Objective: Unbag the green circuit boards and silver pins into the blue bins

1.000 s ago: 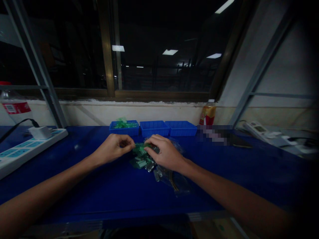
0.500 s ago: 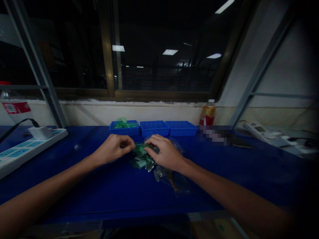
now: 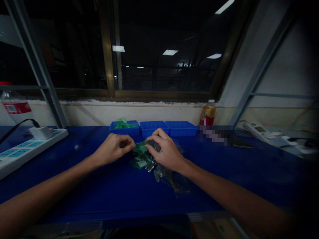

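Over a small heap of green and metallic-looking pieces [image 3: 142, 163], my left hand [image 3: 117, 146] pinches one edge of a thin green plastic film [image 3: 141, 145] between thumb and forefinger. My right hand [image 3: 165, 149] is at the film's other side, its thumb and forefinger closed near that edge; the exact contact is too small to make out. Clear plastic bags [image 3: 180, 186] lie under and beside my right hand, partly hidden by it. Small silvery parts [image 3: 157, 174] rest at the near side of the heap.
Three blue trays [image 3: 180, 128] line the back of the blue table [image 3: 112, 196]; the left one holds green film pieces [image 3: 123, 124]. A power strip [image 3: 32, 146] lies at left, near a red-labelled bottle [image 3: 16, 108]. Another bottle [image 3: 208, 114] and a dark flat object [image 3: 240, 142] are at right.
My right hand's knuckles have risen slightly and its forefinger has straightened a little. The left hand stays in place, still pinching the green film.
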A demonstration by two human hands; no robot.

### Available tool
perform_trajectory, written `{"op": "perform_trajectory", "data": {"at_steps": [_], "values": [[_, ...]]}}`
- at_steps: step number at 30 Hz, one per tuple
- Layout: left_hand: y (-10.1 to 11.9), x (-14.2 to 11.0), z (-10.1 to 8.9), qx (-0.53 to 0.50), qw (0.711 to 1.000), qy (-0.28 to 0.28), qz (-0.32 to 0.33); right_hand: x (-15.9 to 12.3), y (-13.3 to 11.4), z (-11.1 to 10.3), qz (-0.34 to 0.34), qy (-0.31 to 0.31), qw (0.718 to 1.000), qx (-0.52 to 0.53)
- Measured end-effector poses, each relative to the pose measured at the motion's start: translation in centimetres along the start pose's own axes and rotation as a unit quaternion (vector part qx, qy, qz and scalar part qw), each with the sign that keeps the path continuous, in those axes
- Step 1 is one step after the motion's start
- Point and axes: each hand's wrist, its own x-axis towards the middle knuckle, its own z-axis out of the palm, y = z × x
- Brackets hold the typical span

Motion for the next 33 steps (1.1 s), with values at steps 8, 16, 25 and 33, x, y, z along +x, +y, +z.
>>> {"op": "perform_trajectory", "data": {"at_steps": [8,16,25,33], "values": [[-0.1,-0.2,-0.3,0.025,0.997,0.068,0.003,0.4,-0.5,0.4,0.227,-0.040,0.945,0.231],[0.6,-0.8,0.9,0.100,0.979,0.132,0.116,0.5,-0.7,0.1,0.387,-0.074,0.758,0.520],[0.0,-0.7,1.2,0.113,0.981,0.104,0.122,0.5,-0.6,0.5,0.359,-0.033,0.776,0.517],[-0.7,0.1,1.1,-0.030,0.996,0.072,-0.042,0.3,-0.2,0.7,0.181,0.095,0.934,0.291]]}}
